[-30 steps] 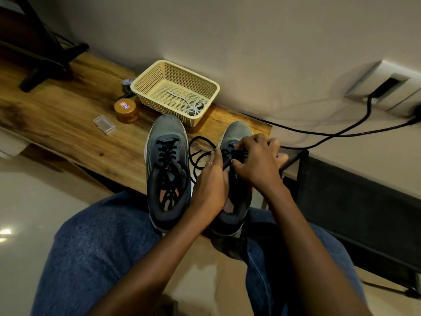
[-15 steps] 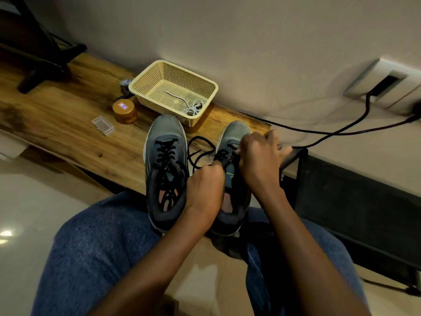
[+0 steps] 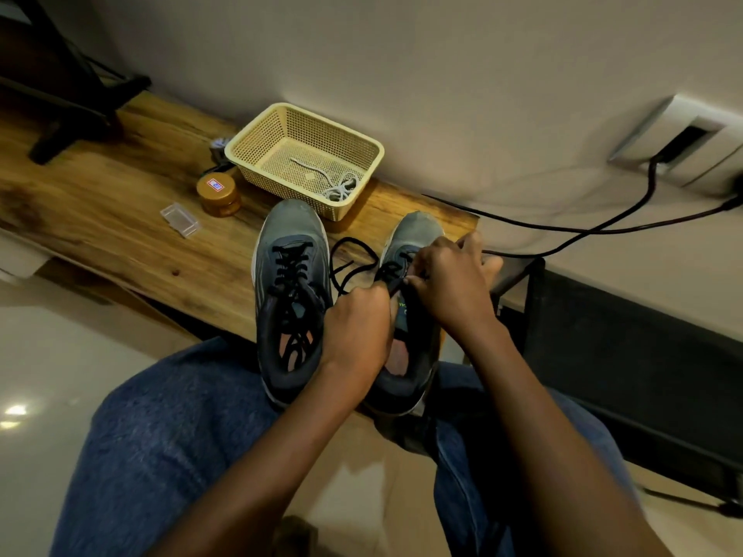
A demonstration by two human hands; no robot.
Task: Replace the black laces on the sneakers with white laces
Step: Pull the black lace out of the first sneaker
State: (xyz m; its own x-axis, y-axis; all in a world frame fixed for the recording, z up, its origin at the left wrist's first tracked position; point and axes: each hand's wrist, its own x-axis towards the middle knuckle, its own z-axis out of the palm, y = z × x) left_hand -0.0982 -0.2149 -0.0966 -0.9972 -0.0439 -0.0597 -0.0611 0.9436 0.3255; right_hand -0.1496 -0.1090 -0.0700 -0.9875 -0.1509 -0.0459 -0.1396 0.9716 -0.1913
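Two grey sneakers stand side by side at the near edge of a wooden bench. The left sneaker [image 3: 290,299] is fully laced in black. Over the right sneaker [image 3: 414,235] both my hands work at its black lace [image 3: 349,259], whose loose end loops on the wood between the shoes. My left hand [image 3: 358,327] grips a strand of this lace near the tongue. My right hand [image 3: 450,283] pinches the lace at the eyelets and hides most of the lacing. White laces [image 3: 337,186] lie in a cream basket [image 3: 249,138] behind the shoes.
An amber jar [image 3: 219,195] and a small clear plastic box [image 3: 179,220] sit left of the basket. A dark stand [image 3: 76,110] occupies the bench's far left. Black cables [image 3: 595,231] run from a wall socket [image 3: 683,142]. My knees in jeans are below.
My left hand has pulled back toward me with a strand of the black lace, off the eyelets. My right hand stays over the right sneaker's lacing.
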